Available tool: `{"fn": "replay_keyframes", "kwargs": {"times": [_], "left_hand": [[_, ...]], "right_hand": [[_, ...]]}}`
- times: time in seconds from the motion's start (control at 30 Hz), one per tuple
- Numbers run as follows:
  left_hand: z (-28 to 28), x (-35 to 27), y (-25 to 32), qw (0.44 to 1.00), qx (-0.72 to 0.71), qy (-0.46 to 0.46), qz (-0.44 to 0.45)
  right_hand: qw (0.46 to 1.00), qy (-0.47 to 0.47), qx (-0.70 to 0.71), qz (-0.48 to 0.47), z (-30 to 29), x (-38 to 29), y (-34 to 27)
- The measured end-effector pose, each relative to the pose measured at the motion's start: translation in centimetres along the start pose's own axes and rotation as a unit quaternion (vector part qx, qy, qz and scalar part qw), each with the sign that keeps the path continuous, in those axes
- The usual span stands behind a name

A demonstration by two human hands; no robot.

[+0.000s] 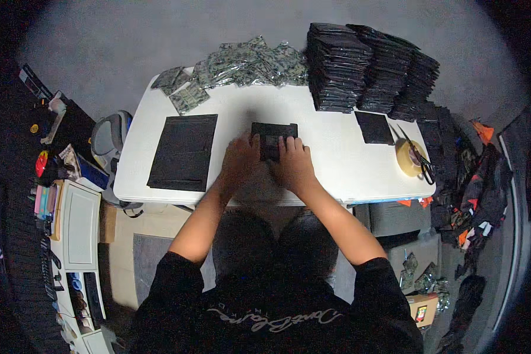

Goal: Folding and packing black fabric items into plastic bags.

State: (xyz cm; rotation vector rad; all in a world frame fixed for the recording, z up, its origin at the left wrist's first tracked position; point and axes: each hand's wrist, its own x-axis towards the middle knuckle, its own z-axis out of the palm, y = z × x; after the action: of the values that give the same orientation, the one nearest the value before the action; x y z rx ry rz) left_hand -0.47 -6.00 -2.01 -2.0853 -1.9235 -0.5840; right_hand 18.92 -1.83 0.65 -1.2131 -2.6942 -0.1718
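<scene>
A small, dark folded piece (274, 129), fabric or thin sheet, lies on the white table (332, 172) in front of me. My left hand (242, 157) holds its left edge, the thumb along the top. From the other side my right hand (294, 163) holds it, fingertips on its upper face; the right thumb is hidden. To the left, a larger flat black folded piece (183, 152) lies apart from both hands. Another small black square (374, 128) rests at the right, by the tall stacks of black folded packs (340, 66).
Camouflage-patterned items in clear plastic (256, 62) line the table's far edge. Scissors (418, 155) lie across a roll of tape (405, 157) at the right. A chair (108, 137) and white cabinet (82, 225) stand left. Dark garments (473, 190) are heaped at right.
</scene>
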Motion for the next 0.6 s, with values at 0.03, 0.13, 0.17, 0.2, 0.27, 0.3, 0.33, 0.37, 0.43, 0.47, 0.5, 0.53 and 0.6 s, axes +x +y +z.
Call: {"fn": "replay_keyframes", "kwargs": {"times": [0.03, 0.13, 0.17, 0.2, 0.27, 0.3, 0.33, 0.37, 0.43, 0.47, 0.5, 0.53, 0.6], "left_hand": [[-0.9, 0.5, 0.9, 1.0, -0.004, -0.003, 0.005], [-2.7, 0.8, 3.4, 0.99, -0.138, -0.028, -0.003], [-2.4, 0.7, 4.0, 0.992, -0.12, -0.004, 0.028], [-1.6, 0.6, 4.4, 0.993, -0.104, 0.019, 0.059], [-0.3, 0.3, 4.7, 0.997, -0.047, 0.003, 0.062], [0.2, 0.2, 4.7, 0.997, 0.012, -0.016, 0.068], [0.7, -0.1, 4.6, 0.998, 0.011, -0.015, 0.067], [1.1, -0.4, 4.5, 0.999, -0.009, 0.01, 0.04], [1.6, -0.8, 3.8, 0.999, -0.031, 0.034, 0.014], [1.7, -1.0, 3.1, 1.0, 0.004, 0.018, 0.021], [1.8, -1.2, 2.3, 0.999, 0.039, 0.001, 0.027], [1.0, -1.0, 2.1, 0.999, 0.035, 0.0, 0.031], [-0.8, -0.4, 0.9, 0.993, 0.047, 0.0, 0.107]], "right_hand": [[1.0, -0.002, 0.0, 0.007, 0.0, -0.2, 0.5], [1.0, 0.01, 0.013, 0.002, -0.3, -0.7, 1.2], [1.0, 0.018, 0.004, -0.008, -0.3, -0.7, 1.3], [1.0, 0.026, -0.006, -0.017, -0.2, -0.8, 1.4], [0.999, 0.027, 0.005, -0.017, 0.1, -0.7, 1.5], [0.999, 0.029, 0.019, -0.014, 0.0, -0.5, 1.4], [0.999, 0.029, 0.017, -0.015, 0.0, -0.5, 1.3], [0.999, 0.034, 0.037, -0.011, -0.1, -0.4, 1.2], [0.998, 0.037, 0.055, -0.005, -0.2, -0.5, 1.3], [0.998, 0.049, 0.045, -0.021, -0.4, -0.5, 1.5], [0.997, 0.06, 0.037, -0.037, -0.4, -0.6, 1.6], [0.997, 0.058, 0.035, -0.033, -0.6, -0.7, 2.3], [0.995, 0.024, 0.084, -0.041, -1.1, -0.5, 3.9]]}}
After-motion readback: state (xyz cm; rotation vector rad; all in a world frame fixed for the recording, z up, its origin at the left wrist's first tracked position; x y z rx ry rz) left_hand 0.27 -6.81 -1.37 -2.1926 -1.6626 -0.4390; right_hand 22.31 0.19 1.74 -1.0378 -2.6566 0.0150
